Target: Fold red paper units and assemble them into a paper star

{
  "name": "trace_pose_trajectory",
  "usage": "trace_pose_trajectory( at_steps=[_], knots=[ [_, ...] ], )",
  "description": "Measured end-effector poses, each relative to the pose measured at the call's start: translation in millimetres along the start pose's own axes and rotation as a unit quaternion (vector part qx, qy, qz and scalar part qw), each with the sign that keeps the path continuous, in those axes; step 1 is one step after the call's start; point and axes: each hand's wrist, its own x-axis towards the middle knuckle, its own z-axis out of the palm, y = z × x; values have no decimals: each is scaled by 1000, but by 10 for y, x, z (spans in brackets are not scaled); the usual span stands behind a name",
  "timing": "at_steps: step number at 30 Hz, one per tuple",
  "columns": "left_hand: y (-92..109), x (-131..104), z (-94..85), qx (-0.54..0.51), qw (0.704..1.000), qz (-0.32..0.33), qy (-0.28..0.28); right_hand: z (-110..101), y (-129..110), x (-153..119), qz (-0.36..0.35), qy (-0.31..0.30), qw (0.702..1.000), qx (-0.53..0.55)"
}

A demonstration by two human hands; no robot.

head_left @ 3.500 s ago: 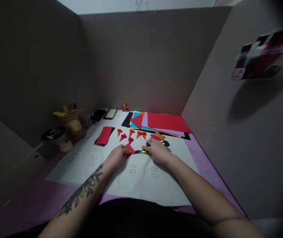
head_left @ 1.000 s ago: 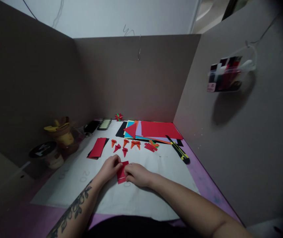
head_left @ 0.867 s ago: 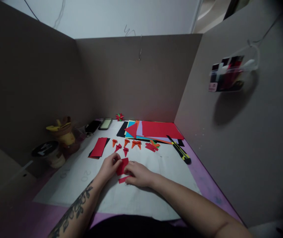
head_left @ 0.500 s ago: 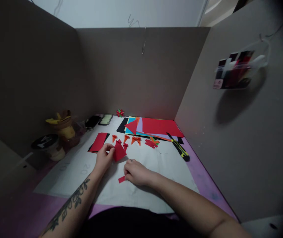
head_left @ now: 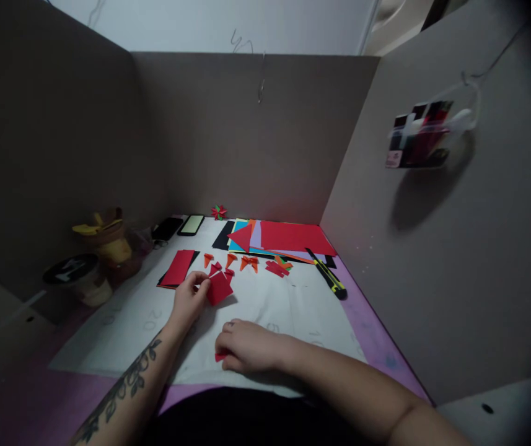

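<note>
My left hand (head_left: 191,296) pinches the left edge of a red paper square (head_left: 220,288), which is tilted over the white sheet. Nearer to me, my right hand (head_left: 241,347) has its fingers closed on a small red paper strip (head_left: 219,357), mostly hidden under them. Just beyond the square lie small folded red pieces (head_left: 229,274) and several folded orange pieces (head_left: 249,264). A stack of red rectangles (head_left: 178,267) rests left of the square, close to my left hand.
A yellow and black cutter (head_left: 328,275) lies at the right. Coloured sheets (head_left: 295,236), a phone (head_left: 191,225) and a folded paper star (head_left: 219,212) are at the back. Tubs (head_left: 77,279) stand on the left. A plastic pouch (head_left: 418,137) hangs on the right wall.
My right hand has moved toward me and slightly left, and less of the red strip shows. My left hand still holds the square. The whole view has shifted a little.
</note>
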Motion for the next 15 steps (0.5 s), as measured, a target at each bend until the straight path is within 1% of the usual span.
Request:
trace_pose_trajectory(
  at_steps=[2, 4, 6, 7, 8, 9, 10, 11, 12, 13, 14, 15],
  knots=[
    [12, -11, 0, -2, 1000, 0, 0, 52, -90, 11, 17, -15, 999, -37],
    [32, -23, -2, -2, 1000, -3, -1, 104, -147, 25, 23, -16, 997, -72],
    [42, -29, -2, -1, 1000, -4, 0, 108, -90, 29, 20, 4, 997, -80],
    [38, -27, 1, -2, 1000, -4, 4, 78, 3, 24, 33, 31, 997, -66],
    [27, -21, 6, -5, 1000, -5, 10, 26, 141, 10, 68, 78, 994, -45],
    [9, -13, 14, -12, 1000, -7, 16, -45, 317, -13, 112, 145, 983, -22],
    [-14, -3, 24, -23, 999, -12, 20, -127, 519, -45, 162, 224, 961, -3],
    [-38, 5, 36, -36, 999, -18, 18, -211, 728, -83, 211, 288, 934, 11],
    [-61, 11, 49, -51, 998, -26, 13, -284, 923, -122, 262, 333, 906, 7],
    [-81, 11, 63, -63, 997, -34, 2, -338, 1083, -155, 308, 363, 880, -10],
    [-93, 4, 77, -70, 997, -38, -13, -366, 1193, -177, 330, 389, 859, -33],
    [-98, -10, 92, -71, 997, -34, -23, -364, 1244, -182, 336, 421, 841, -46]
  ],
)
